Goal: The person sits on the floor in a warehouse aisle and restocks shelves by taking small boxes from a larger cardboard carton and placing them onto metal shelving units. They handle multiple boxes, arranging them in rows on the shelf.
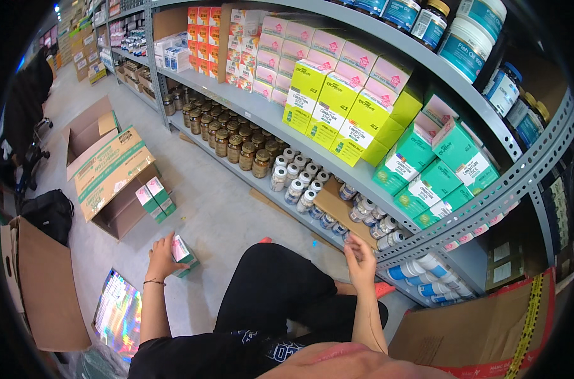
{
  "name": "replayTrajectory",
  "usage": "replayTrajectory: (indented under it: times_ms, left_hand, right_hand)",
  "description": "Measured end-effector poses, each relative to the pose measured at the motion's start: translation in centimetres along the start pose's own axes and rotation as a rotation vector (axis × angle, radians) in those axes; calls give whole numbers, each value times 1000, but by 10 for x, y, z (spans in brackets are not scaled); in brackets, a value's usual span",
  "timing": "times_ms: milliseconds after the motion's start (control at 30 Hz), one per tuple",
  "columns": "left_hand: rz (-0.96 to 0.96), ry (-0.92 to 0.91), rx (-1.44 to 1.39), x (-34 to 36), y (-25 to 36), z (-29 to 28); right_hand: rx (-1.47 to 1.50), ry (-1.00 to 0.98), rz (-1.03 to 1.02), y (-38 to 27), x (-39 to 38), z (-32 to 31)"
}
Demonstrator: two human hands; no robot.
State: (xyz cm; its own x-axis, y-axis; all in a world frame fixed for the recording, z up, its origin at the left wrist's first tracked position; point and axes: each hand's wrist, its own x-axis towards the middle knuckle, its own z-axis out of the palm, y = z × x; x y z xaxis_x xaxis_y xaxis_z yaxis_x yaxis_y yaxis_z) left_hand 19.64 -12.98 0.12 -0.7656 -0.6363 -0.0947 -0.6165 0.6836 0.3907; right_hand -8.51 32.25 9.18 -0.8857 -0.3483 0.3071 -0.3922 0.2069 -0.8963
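Note:
My left hand [162, 254] grips the left side of a small green box with a pink-and-white top [186, 258], low over the floor at lower left. A pair of similar green boxes [155, 202] stands beside an open cardboard carton [110, 174]. My right hand [359, 256] is raised in front of the lower shelf with its fingers loosely curved and apart, holding nothing. More green boxes [413, 189] are stacked on the middle shelf at right, beside lime-green boxes [369, 126].
Grey shelving [261, 115] holds jars [227, 136], white bottles [296, 186] and tubs [464, 47]. A shiny holographic sheet [116, 309] lies at lower left beside cardboard [47, 284]. A black bag [43, 215] and wheeled chairs [28, 145] stand left. Another carton [451, 328] sits right.

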Motion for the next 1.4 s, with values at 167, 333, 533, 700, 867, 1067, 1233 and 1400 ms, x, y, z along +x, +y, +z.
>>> replayTrajectory:
  times_ms: [167, 333, 533, 700, 867, 1067, 1233, 1400]
  left_hand:
    - [13, 6, 3, 0, 4, -1]
    - [90, 11, -87, 4, -9, -1]
    - [92, 28, -59, 4, -18, 4]
    - [71, 11, -5, 7, -21, 8]
    - [44, 145, 138, 3, -28, 21]
    - [-43, -40, 104, 12, -41, 22]
    - [126, 161, 315, -1, 5, 18]
    - [36, -130, 378, 27, 13, 3]
  right_hand:
    - [-87, 71, 118, 81, -33, -10]
    - [-297, -185, 374, 130, -63, -1]
    - [-382, -329, 254, 132, -61, 13]
    - [-445, -346, 295, 137, -61, 11]
    - [-489, -347, 275, 140, -63, 10]
    - [-502, -342, 268, 142, -65, 10]
    - [-500, -377, 321, 133, -65, 8]
    - [-500, -374, 298, 125, -64, 12]
